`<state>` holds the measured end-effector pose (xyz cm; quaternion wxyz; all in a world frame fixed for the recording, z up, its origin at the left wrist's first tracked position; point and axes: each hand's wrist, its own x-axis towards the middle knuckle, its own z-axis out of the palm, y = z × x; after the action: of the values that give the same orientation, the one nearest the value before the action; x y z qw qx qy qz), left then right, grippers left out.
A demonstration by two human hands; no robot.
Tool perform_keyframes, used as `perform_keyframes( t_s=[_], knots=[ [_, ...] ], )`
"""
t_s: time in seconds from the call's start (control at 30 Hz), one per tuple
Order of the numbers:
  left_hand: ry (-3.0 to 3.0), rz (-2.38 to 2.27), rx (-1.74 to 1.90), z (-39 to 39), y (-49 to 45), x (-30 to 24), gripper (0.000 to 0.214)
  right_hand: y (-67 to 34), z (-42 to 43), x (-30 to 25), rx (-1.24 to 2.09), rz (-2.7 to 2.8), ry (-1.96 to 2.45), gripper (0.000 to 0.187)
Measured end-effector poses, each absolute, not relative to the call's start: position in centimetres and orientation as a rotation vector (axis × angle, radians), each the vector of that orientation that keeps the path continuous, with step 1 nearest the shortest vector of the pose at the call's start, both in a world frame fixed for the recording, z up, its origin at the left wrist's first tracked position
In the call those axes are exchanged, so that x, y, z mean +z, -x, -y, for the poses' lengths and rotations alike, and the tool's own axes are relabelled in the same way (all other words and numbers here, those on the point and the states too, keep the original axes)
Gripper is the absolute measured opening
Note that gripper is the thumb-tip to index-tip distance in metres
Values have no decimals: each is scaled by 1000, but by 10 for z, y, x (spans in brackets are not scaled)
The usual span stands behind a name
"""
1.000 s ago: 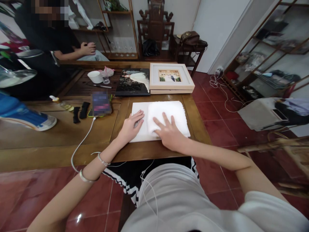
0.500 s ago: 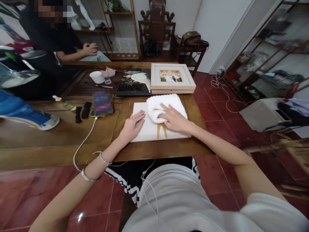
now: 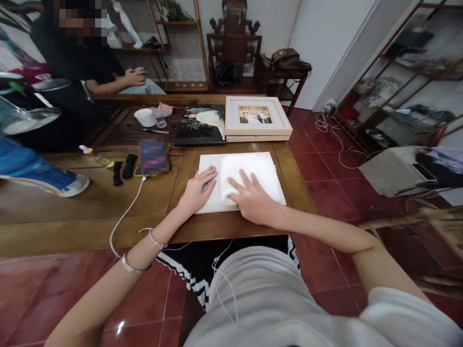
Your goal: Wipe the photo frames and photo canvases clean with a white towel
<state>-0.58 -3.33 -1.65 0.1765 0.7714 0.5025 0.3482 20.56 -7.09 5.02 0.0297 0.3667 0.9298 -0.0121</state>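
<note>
A folded white towel (image 3: 249,171) lies over the right part of a flat white board (image 3: 209,202) at the table's front edge. On top of the towel rests my right hand (image 3: 255,200), its fingers spread and pressing down. The thumb side is near the towel's front left corner. My left hand (image 3: 198,188) lies on the board's left edge with fingers stretched out flat, apart from the towel. A small dark spot shows beside its fingers. Most of the board's gold marking is hidden under the towel.
Behind the board stand a framed wedding photo (image 3: 255,115) and a dark photo panel (image 3: 200,124). To the left are a phone (image 3: 154,156) on a white cable, a dropper bottle (image 3: 97,156), a white cup (image 3: 145,116) and a blue pack (image 3: 36,166). Another person sits across the table.
My right hand has slid the towel toward me across the board, covering most of the gold marking. Its fingers are now spread flatter. My left hand has stayed in place.
</note>
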Motion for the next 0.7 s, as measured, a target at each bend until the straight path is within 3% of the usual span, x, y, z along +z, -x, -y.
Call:
perform_keyframes(
  t_s=[0.2,0.4,0.7],
  knots=[
    [-2188,-1413,975,32,7,-17,35,-217,119,74,-242,-2914,-855,34],
    [-2178,-1420,981,33,6,-17,35,-221,48,58,-227,-2972,-1079,49],
    [-2182,-1425,985,33,6,-16,35,-205,-17,44,-41,-2949,-1187,52]
  ],
)
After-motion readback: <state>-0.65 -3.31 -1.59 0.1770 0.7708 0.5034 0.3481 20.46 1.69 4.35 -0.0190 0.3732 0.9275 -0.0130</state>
